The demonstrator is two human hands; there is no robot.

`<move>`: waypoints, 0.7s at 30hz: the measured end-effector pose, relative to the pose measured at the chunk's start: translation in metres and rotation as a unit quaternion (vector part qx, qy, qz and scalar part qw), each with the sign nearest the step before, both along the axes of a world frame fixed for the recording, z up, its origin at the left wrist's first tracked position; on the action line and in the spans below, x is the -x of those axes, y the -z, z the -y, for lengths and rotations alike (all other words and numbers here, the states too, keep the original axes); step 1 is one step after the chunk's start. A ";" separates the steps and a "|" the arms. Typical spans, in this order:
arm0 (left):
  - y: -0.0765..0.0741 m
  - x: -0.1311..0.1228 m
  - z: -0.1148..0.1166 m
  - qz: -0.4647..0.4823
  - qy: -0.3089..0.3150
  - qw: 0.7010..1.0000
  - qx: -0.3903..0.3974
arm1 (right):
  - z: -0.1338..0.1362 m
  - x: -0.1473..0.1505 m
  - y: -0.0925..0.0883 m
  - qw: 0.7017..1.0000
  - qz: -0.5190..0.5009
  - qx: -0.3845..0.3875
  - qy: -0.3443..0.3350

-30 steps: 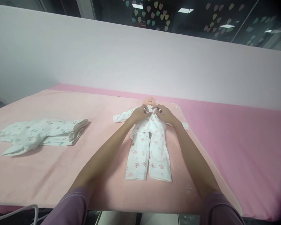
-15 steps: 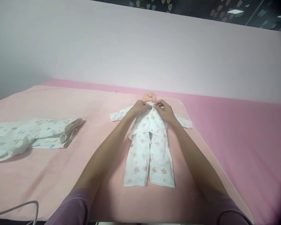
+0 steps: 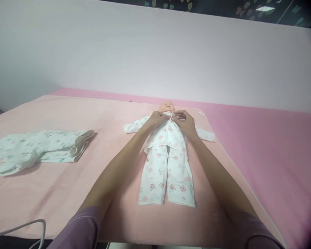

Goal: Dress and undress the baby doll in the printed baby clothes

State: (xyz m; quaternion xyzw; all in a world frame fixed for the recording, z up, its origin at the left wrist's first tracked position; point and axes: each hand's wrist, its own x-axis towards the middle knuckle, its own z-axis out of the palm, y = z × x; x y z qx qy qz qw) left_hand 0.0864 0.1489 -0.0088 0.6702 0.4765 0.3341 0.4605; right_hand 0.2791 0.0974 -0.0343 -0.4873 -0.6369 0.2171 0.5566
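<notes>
A baby doll (image 3: 167,106) lies on its back, its head toward the far side. It wears a white long-sleeved shirt (image 3: 162,136) with pink animal prints and matching trousers (image 3: 153,183); both sleeves spread outward. My left hand (image 3: 158,118) is closed at the shirt's neckline, fingertips pinching the fabric just below the chin. Beside it, my right hand (image 3: 185,121) pinches the front opening at the collar, fingers bent. The fingertips of both hands almost meet. Whatever fastening lies between them is too small to make out.
A folded white printed cloth (image 3: 59,141) lies at the left on the peach mat (image 3: 114,117). The mat covers part of a pink surface (image 3: 269,148). A pale wall (image 3: 155,55) rises behind. A grey cable (image 3: 20,226) loops at the near left corner.
The whole view has shifted slightly. Both hands stay at the doll's collar, with only small finger movements; the right fingers have closed in a little more on the neckline.
</notes>
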 end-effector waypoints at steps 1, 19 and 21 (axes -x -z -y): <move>0.000 0.000 0.001 0.002 0.000 1.000 0.000 | 0.000 0.001 0.001 1.000 -0.004 -0.002 0.005; -0.001 0.005 0.004 -0.017 0.042 0.999 -0.015 | 0.011 0.005 -0.013 0.996 0.075 0.040 -0.005; 0.000 0.005 0.004 -0.025 0.042 0.999 -0.013 | 0.007 0.000 -0.011 0.996 0.060 0.050 -0.035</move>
